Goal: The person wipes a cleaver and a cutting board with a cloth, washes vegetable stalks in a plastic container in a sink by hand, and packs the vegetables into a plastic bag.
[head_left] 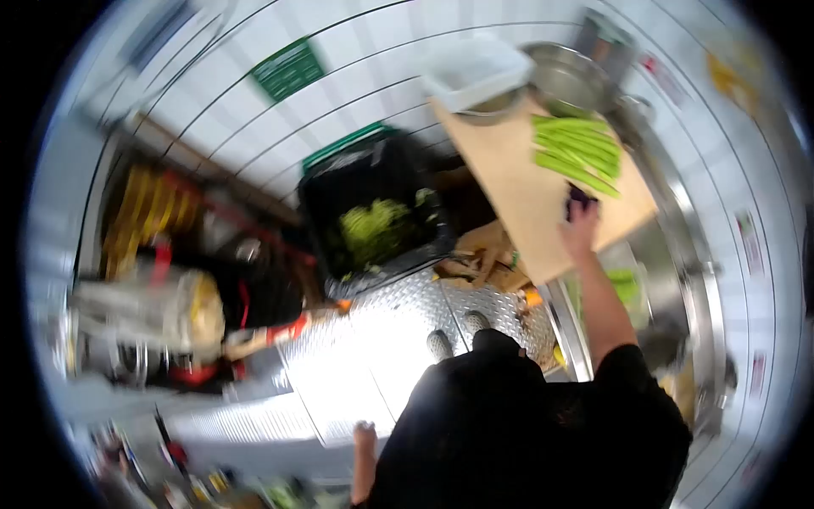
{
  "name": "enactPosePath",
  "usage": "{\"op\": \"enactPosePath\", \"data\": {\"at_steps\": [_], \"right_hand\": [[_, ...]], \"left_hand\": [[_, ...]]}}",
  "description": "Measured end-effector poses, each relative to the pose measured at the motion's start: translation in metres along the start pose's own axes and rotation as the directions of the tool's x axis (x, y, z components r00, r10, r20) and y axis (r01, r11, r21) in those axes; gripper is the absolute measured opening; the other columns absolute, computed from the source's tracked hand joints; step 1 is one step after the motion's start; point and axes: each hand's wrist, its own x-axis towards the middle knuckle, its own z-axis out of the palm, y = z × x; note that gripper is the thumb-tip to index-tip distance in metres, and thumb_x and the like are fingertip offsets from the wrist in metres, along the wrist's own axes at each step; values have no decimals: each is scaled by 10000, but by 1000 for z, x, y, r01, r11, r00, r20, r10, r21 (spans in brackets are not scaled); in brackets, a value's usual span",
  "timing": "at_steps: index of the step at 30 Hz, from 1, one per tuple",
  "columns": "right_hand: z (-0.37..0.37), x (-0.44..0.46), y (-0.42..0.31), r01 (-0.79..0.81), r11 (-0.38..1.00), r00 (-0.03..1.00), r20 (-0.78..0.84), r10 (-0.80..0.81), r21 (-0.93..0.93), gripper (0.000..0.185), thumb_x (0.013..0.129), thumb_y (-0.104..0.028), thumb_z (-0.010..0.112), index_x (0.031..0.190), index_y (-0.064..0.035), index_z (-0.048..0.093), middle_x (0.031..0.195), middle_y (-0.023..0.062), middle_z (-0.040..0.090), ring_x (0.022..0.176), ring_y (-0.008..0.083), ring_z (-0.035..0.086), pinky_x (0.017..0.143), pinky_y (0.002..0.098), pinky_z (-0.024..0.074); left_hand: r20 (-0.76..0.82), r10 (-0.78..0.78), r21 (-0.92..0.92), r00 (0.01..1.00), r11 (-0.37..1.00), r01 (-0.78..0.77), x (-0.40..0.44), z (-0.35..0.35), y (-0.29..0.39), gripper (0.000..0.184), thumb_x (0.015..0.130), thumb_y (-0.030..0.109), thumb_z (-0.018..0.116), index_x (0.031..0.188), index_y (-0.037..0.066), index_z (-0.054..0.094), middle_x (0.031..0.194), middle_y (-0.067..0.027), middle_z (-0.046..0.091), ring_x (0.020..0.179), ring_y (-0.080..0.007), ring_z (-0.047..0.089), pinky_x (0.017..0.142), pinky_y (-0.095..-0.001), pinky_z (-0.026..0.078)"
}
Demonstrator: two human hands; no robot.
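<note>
My right hand (581,227) reaches onto a pale cutting board (515,182), its fingers on a small dark, purplish-black thing (579,198) whose kind is not clear. Just beyond lies a pile of long green celery-like stalks (578,153). My left hand (365,433) hangs low above the metal floor, away from the board. Its fingers look curled in, and nothing shows in them, though the view there is small and blurred.
A white tub (476,72) and a metal pot (566,78) stand at the board's far end. A black-lined bin (314,199) holds green trimmings. Near the board, a clear container (640,301) has green pieces. Cluttered gear (153,301) stands left; paper bags (483,263) sit below the board.
</note>
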Motion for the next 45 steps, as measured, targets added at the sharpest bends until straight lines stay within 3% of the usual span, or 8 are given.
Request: {"op": "enactPosePath", "data": {"at_steps": [10,13,18,26,33,35,38,45], "right_hand": [[19,91,66,-346,864,891,417,180,365,516,843,-167,652,1317,20,577,1306,198,630,1198,329,608,989,402,494],[-4,112,34,-636,120,771,633,63,762,532,846,-146,645,1350,-3,557,1261,186,646,1162,315,625,959,399,518],[-4,91,-84,-771,-594,617,501,-607,229,565,894,-309,600,1376,-25,522,1348,188,586,1191,393,574,855,493,519],[-64,-99,-382,-964,137,-29,421,-907,227,386,998,-263,519,1327,-62,543,1240,192,612,1010,347,630,620,355,535],[-184,-275,-547,137,-54,-34,-50,-998,989,469,939,-359,601,1288,-47,568,1212,132,652,1059,297,637,905,435,531],[-192,-319,-571,-103,58,-72,51,-996,993,491,936,-382,595,1300,-55,565,1235,140,642,1078,314,634,948,452,524],[-181,-365,-594,-891,427,-381,263,-887,151,533,957,-434,548,1339,-63,541,1288,141,623,1146,300,618,991,464,501],[-80,-417,-608,-881,469,-337,624,-705,54,755,931,-639,502,1415,-61,513,1412,130,568,1264,339,557,1114,492,407]], "left_hand": [[-113,-428,-497,897,806,322,-56,-70,206,477,900,256,677,1280,-21,600,1175,-272,671,1123,-396,647,972,-435,515],[-90,-467,-527,880,772,356,-80,-42,212,476,889,263,683,1267,-16,608,1175,-266,672,1120,-399,643,965,-441,516],[6,-557,-397,830,761,514,-135,72,154,481,885,301,687,1247,-9,624,1183,-229,681,1120,-387,642,971,-434,512],[172,-771,-634,613,390,668,-223,130,143,477,893,312,693,1251,2,636,1187,-206,690,1139,-349,648,974,-411,512],[338,-745,-700,575,210,683,-287,239,81,550,861,374,698,1257,-3,637,1230,-231,667,1180,-373,624,1004,-419,497],[430,-720,-712,545,101,695,-309,261,58,553,856,377,687,1253,-4,639,1246,-234,660,1196,-376,615,1015,-423,491],[492,-696,-701,523,40,712,-330,264,7,523,869,331,654,1267,-9,633,1269,-236,649,1211,-386,604,1033,-422,477],[300,-877,-821,376,-37,569,-334,261,-144,413,879,266,649,1168,-28,668,1006,-212,707,896,-301,679,795,-400,536]]}}
